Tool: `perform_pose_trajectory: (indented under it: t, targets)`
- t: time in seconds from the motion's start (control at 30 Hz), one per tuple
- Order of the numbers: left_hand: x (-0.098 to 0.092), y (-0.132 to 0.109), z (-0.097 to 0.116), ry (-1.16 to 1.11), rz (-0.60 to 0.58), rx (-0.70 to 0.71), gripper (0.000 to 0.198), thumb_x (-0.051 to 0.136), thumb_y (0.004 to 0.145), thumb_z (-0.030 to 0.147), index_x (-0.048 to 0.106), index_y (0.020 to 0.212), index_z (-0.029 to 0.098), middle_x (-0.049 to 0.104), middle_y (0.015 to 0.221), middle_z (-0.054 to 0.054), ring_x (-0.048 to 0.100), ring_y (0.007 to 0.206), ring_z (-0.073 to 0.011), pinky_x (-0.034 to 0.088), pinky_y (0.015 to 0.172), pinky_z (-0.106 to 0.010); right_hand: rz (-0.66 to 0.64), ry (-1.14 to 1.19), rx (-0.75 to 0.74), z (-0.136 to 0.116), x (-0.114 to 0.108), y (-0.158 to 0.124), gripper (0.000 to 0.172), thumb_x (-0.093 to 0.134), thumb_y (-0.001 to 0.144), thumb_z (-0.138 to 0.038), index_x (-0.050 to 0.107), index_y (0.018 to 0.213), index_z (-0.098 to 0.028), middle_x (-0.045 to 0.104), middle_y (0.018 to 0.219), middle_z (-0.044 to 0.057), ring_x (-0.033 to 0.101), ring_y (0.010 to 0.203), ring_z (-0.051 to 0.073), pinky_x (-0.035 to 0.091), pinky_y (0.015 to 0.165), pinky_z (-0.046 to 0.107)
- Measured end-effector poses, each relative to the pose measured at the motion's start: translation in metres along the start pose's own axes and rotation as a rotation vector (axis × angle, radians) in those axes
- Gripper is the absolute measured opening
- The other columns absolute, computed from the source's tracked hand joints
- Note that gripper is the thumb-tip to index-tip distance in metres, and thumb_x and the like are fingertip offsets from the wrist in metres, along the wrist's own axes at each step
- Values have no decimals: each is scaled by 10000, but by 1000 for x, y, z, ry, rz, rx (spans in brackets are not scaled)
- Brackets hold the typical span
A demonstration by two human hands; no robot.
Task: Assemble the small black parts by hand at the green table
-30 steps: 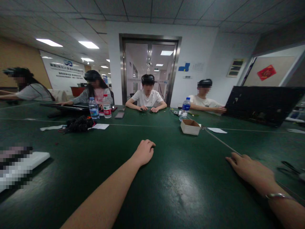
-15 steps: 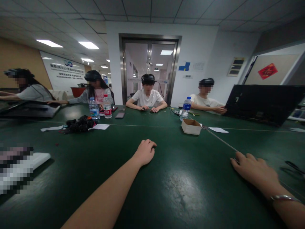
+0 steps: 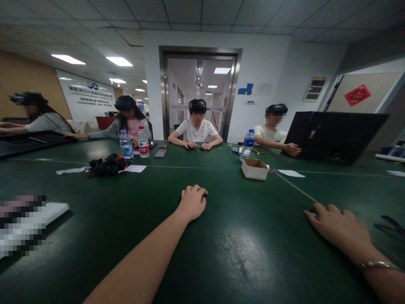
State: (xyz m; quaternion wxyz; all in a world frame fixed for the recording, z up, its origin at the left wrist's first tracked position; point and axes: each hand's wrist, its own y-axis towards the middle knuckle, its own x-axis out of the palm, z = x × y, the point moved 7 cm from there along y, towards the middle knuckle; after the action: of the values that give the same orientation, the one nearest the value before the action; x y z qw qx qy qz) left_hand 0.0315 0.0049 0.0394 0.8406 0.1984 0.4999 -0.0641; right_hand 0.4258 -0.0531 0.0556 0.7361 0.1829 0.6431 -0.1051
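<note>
My left hand [image 3: 193, 203] rests palm down on the dark green table [image 3: 247, 253], its fingers lightly bent and apart. Nothing shows in it. Farther right, my right hand [image 3: 338, 227] lies low over the table with its fingers curled down. A small shiny thing [image 3: 315, 215] glints between its thumb and forefinger, too small and covered to name. A thin pale line [image 3: 295, 186] on the table runs up to this hand. A silver bangle [image 3: 381, 264] circles my right wrist. Nearest beyond my hands is a small open cardboard box [image 3: 255, 173].
A black strap or cord [image 3: 392, 223] lies at right. Beyond are water bottles [image 3: 248, 145], a tangled black bundle [image 3: 107, 164] and paper [image 3: 291, 173]. Several people in headsets sit around the table; one holds a large black panel [image 3: 335, 137]. A white object [image 3: 57, 212] lies at left.
The large black panel at right has turned and shifted left in the other person's hands. The dark panel at far left has also changed its tilt. My hands have barely moved.
</note>
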Motion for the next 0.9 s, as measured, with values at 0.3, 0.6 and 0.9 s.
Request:
perform_pose_trajectory:
  t: [0.3,0.6,0.9]
  targets:
    - [-1,1,-3,22,-11,-8,308,383,847,217,621,1042,230,570,1109,-64,504,1035,-225,448,888,-384,-2,-20,-1,-1,0,0,514,226,896,-486,569,1138,-189,528,1167,196,493,1047,362,396,766,457]
    - [1,1,-6,-33,-1,11,303,401,840,228,621,1047,238,572,1119,-65,506,1043,-233,457,864,-383,52,-8,-44,-4,1,3,501,256,889,-475,588,1140,-196,541,1147,196,500,1018,355,395,746,459]
    - [-2,2,-12,-90,91,-2,264,429,817,183,649,953,235,593,1051,-55,525,1001,-230,445,868,-385,138,-67,-110,-19,-9,-3,436,318,895,-433,622,1100,-196,552,1103,203,513,970,342,394,716,451]
